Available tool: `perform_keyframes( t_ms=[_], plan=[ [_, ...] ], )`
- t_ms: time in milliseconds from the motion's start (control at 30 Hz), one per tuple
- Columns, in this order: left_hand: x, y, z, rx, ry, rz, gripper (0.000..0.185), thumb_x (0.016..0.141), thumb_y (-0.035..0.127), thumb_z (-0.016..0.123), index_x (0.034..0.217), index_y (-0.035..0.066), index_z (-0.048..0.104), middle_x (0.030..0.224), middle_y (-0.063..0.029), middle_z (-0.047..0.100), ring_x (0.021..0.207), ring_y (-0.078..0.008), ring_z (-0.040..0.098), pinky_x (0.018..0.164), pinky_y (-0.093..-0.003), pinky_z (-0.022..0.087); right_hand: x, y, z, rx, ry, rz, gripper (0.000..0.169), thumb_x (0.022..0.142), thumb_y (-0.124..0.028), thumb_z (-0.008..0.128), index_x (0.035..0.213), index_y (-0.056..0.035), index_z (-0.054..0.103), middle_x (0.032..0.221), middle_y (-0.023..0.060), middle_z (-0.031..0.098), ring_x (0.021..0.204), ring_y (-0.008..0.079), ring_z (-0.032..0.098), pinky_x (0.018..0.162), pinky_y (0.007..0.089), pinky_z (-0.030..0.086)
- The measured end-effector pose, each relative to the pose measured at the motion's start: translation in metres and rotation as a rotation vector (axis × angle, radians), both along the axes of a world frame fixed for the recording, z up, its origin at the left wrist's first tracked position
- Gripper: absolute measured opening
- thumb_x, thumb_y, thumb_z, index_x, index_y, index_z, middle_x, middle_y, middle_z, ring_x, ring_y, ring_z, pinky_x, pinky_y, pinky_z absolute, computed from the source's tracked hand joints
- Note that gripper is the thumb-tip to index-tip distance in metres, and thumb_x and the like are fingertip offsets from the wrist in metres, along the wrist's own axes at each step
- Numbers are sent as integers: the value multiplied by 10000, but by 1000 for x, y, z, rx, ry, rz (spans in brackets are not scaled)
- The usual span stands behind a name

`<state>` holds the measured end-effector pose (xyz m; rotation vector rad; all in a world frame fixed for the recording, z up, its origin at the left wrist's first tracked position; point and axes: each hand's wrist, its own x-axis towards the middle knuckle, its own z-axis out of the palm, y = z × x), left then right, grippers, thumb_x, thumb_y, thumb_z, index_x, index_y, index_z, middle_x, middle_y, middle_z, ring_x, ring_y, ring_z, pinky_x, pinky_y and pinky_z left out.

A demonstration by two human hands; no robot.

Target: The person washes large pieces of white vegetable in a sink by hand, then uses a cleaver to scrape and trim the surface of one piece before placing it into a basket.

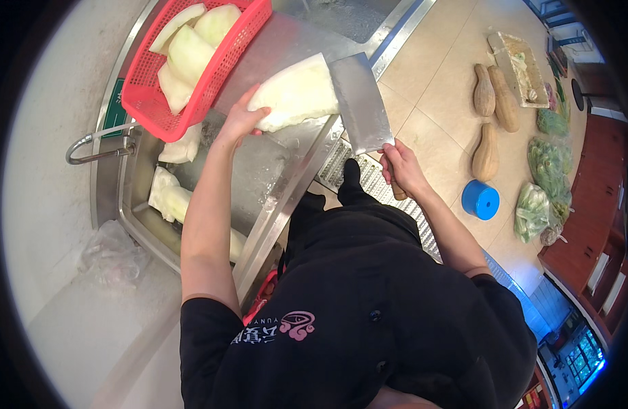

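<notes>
My left hand (244, 118) grips one end of a large pale piece of peeled melon (297, 94), likely winter melon, above the sink's metal edge. A wooden-handled cleaver (362, 105) is in my right hand (403, 168). The cleaver's broad blade is upright against the piece's far end from my left hand; whether it has cut in cannot be told. Beyond my left hand, a red perforated plastic basket (212, 87) holds several peeled melon pieces (191, 53). More pale pieces (173, 197) lie in the stainless steel sink (242, 179) under my left forearm.
A curved metal faucet (97, 148) juts over the sink by the wall. On the tiled floor at right are tan squashes (485, 153), a blue round container (480, 199), bagged greens (549, 163) and a white foam box (521, 71). A metal drain grate (370, 174) runs underfoot.
</notes>
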<state>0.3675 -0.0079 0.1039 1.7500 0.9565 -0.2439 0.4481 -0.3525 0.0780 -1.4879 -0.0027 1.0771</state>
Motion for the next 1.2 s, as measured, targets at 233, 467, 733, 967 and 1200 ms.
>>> perform_keyframes(
  t_ms=[233, 467, 733, 967, 1200],
  plan=[
    [9, 7, 0, -19, 52, -51, 637, 813, 158, 663, 1404, 195, 427, 1173, -72, 612, 869, -143, 610, 521, -259, 494, 11, -19, -4, -51, -87, 112, 228, 994, -233, 407, 929, -26, 477, 604, 7, 459, 437, 92, 432, 405, 241, 370],
    [10, 10, -4, 49, 71, -119, 646, 808, 168, 675, 1404, 194, 427, 1183, -74, 610, 886, -160, 619, 539, -278, 515, 4, -18, -10, 34, -140, 65, 240, 998, -245, 408, 927, -30, 489, 608, 5, 464, 437, 87, 434, 412, 233, 366],
    [12, 7, -1, 51, 57, -124, 652, 810, 181, 677, 1408, 191, 418, 1201, -73, 604, 915, -167, 617, 558, -291, 525, 24, 14, -3, -107, -282, 118, 247, 987, -222, 405, 903, -7, 491, 577, 23, 475, 444, 100, 458, 442, 266, 398],
    [11, 3, -3, 87, 52, -103, 660, 798, 174, 685, 1404, 179, 425, 1171, -74, 618, 892, -158, 621, 541, -281, 520, 27, 25, -7, -66, -249, 107, 261, 984, -229, 406, 881, -1, 479, 567, 26, 474, 435, 109, 457, 428, 271, 401],
    [6, 1, -5, 95, 22, -84, 661, 797, 186, 686, 1404, 170, 424, 1127, -78, 636, 871, -153, 620, 543, -282, 517, 22, 23, 2, -37, -103, 146, 243, 980, -223, 405, 906, -3, 479, 585, 27, 457, 431, 116, 450, 404, 266, 397]
  ],
)
